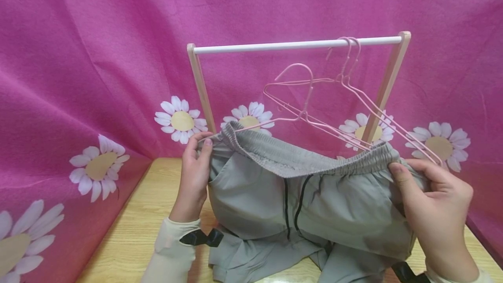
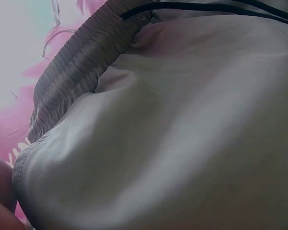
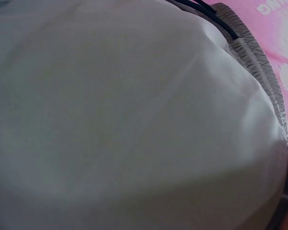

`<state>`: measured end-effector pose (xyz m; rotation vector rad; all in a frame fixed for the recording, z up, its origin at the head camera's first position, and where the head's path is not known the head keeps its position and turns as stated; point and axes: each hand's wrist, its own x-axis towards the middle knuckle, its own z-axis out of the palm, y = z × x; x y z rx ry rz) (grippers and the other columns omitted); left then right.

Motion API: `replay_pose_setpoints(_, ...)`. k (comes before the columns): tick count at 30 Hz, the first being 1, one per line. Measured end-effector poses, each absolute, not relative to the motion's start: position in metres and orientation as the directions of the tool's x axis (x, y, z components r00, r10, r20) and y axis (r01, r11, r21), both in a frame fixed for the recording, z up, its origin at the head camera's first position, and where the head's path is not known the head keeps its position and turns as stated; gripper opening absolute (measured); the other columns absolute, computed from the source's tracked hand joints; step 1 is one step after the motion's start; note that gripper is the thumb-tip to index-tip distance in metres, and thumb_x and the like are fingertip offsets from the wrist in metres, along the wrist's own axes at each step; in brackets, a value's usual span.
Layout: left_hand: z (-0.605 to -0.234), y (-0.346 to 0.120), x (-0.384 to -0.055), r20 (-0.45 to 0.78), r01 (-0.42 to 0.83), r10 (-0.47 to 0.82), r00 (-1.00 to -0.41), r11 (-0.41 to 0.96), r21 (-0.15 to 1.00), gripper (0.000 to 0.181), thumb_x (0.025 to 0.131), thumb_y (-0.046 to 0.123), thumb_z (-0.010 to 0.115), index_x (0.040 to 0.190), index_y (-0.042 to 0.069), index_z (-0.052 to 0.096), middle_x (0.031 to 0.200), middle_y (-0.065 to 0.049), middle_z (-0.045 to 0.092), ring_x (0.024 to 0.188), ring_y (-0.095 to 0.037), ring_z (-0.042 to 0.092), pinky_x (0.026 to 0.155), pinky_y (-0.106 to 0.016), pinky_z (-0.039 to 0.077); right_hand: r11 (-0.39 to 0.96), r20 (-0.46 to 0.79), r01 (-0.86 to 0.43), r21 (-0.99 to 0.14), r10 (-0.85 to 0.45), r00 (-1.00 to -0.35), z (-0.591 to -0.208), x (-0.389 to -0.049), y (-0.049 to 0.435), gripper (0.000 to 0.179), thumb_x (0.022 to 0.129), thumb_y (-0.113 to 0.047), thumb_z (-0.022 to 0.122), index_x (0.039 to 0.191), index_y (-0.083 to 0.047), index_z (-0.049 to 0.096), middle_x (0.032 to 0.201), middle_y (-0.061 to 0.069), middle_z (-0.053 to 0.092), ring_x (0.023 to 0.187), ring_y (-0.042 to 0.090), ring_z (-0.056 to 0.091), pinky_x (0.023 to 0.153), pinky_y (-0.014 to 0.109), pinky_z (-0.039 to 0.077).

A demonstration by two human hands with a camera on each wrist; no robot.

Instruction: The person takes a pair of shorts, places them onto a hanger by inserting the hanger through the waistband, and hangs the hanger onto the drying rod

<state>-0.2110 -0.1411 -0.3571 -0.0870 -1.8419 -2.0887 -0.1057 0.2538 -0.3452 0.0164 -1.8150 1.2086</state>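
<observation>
Grey pants [image 1: 251, 200] with an elastic waistband [image 1: 353, 165] and a dark drawstring [image 1: 300, 204] are stretched between my two hands. My left hand [image 1: 196, 169] pinches the waist at its left side, thumb in front. At the right side my right hand [image 1: 440, 200] grips the cloth below the waistband between thumb and fingers. A pink wire hanger [image 1: 308, 95] sits in the waist opening, its hook standing up above it and its lower part hidden inside. Grey cloth fills most of the left wrist view and the right wrist view.
Behind the pants stands a small rack with a white bar [image 1: 271, 47] and wooden posts [image 1: 387, 86]. More pink hangers [image 1: 346, 62] hang toward the bar's right end. Under everything is a wooden table [image 1: 133, 217], with a pink flowered cloth [image 1: 98, 56] around it.
</observation>
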Motion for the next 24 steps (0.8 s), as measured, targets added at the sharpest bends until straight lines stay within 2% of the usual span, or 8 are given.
replay_pose_setpoints(4, -0.3574, -0.1414, -0.211, 0.258, 0.288, -0.235, -0.937, -0.106, 0.952, 0.032, 0.114, 0.013, 0.052, 0.142, -0.001, 0.055, 0.134, -0.006, 0.057, 0.113, -0.012, 0.056, 0.105, -0.03, 0.042, 0.509, 0.686, -0.468, -0.722, 0.444, -0.576, -0.3443, -0.1045, 0.2532, 0.01, 0.088, 0.006, 0.084, 0.096, 0.01, 0.081, 0.084, -0.013, 0.077, 0.072, 0.001, 0.062, 0.063, 0.012, 0.049)
replay_pose_setpoints(13, -0.3577, -0.1437, -0.211, 0.254, 0.292, -0.232, -0.939, -0.147, 0.945, 0.034, 0.113, 0.015, 0.052, 0.142, -0.003, 0.054, 0.116, 0.001, 0.063, 0.104, -0.008, 0.062, 0.098, -0.026, 0.048, 0.497, 0.697, -0.492, -0.715, 0.447, -0.561, -0.3445, -0.1037, 0.252, 0.01, 0.088, 0.008, 0.083, 0.095, 0.014, 0.08, 0.08, -0.01, 0.075, 0.069, 0.001, 0.061, 0.062, 0.012, 0.049)
replay_pose_setpoints(21, -0.3598, -0.146, -0.2131, 0.237, 0.271, -0.215, -0.947, -0.143, 0.952, 0.032, 0.114, 0.019, 0.049, 0.138, -0.003, 0.055, 0.112, 0.001, 0.063, 0.101, -0.008, 0.063, 0.095, -0.026, 0.049, 0.318, 0.657, -0.586, -0.745, 0.495, -0.568, -0.3453, -0.1049, 0.251, 0.016, 0.086, 0.013, 0.082, 0.094, 0.023, 0.074, 0.078, -0.001, 0.077, 0.063, 0.003, 0.062, 0.06, 0.013, 0.051)
replay_pose_setpoints(24, -0.3603, -0.1462, -0.2133, 0.234, 0.265, -0.206, -0.95, -0.142, 0.954, 0.034, 0.115, 0.02, 0.049, 0.139, -0.003, 0.055, 0.113, 0.0, 0.063, 0.103, -0.009, 0.062, 0.099, -0.029, 0.047, 0.271, 0.657, -0.619, -0.737, 0.503, -0.562, -0.3458, -0.1055, 0.2507, 0.018, 0.085, 0.014, 0.082, 0.094, 0.025, 0.072, 0.078, 0.002, 0.077, 0.062, 0.004, 0.063, 0.06, 0.013, 0.051)
